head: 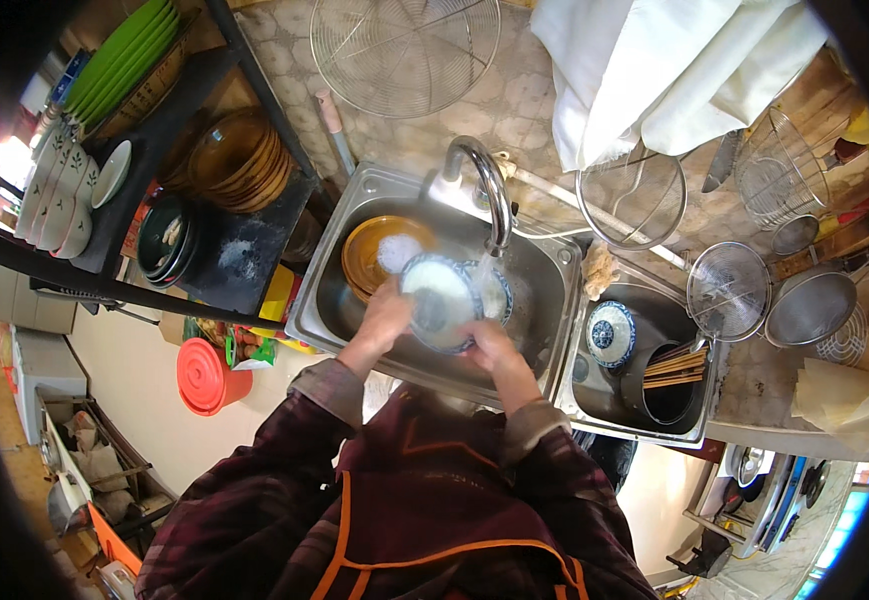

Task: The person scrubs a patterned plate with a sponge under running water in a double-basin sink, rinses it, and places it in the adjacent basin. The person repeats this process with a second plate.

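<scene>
A blue-and-white ceramic bowl [438, 304], blurred by motion, is held between my two hands over the large sink basin [539, 337]. My left hand [389, 309] grips its left rim, and my right hand [488, 343] has hold of the lower right rim. Partly hidden behind it is another blue-patterned bowl [499, 294]. Water [485, 268] runs down there from the chrome faucet [498, 202]. Brown bowls [359, 255] sit stacked at the basin's left, with white suds [398, 252] at their right side.
The smaller right basin holds a blue-patterned bowl [611, 334] and a dark pot [667, 412] with wooden chopsticks [674, 367]. Wire strainers [728, 291] lie on the counter at right. On the left, a black shelf [224, 262] carries stacked brown bowls [243, 165]. A red lidded bucket [213, 375] stands below.
</scene>
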Available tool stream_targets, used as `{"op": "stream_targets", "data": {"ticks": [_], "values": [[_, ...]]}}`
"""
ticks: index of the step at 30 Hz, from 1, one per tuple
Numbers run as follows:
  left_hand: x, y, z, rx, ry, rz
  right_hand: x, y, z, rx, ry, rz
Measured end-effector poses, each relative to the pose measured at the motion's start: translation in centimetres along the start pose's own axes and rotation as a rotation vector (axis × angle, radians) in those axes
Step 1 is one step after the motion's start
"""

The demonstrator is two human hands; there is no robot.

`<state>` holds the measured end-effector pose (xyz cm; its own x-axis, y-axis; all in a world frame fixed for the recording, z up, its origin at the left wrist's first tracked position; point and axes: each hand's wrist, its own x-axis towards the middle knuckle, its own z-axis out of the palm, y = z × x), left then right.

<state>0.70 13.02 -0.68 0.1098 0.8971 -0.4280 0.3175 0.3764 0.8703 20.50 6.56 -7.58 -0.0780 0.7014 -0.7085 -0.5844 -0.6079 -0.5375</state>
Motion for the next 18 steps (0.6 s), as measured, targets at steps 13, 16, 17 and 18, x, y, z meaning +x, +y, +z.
{"op": "stream_targets", "data": {"ticks": [13, 16, 17, 18], "values": [[7.0, -19.6, 9.0, -0.355, -0.565, 0.361, -8.5, -6.0, -2.9, -1.098, 0.383, -0.356], [7.2, -18.7, 10.8, -0.540, -0.466, 0.238, -5.8, -4.1, -3.9, -1.338, 0.498, -0.750], [7.2, -18.3, 11.3, -0.653, -0.435, 0.111, -5.2, -3.7, -3.6, -1.356, 0.521, -0.850], [5.6, -14.6, 10.8, -0.815, -0.417, -0.144, -5.3, -4.0, -2.4, -1.288, 0.489, -0.851]]}}
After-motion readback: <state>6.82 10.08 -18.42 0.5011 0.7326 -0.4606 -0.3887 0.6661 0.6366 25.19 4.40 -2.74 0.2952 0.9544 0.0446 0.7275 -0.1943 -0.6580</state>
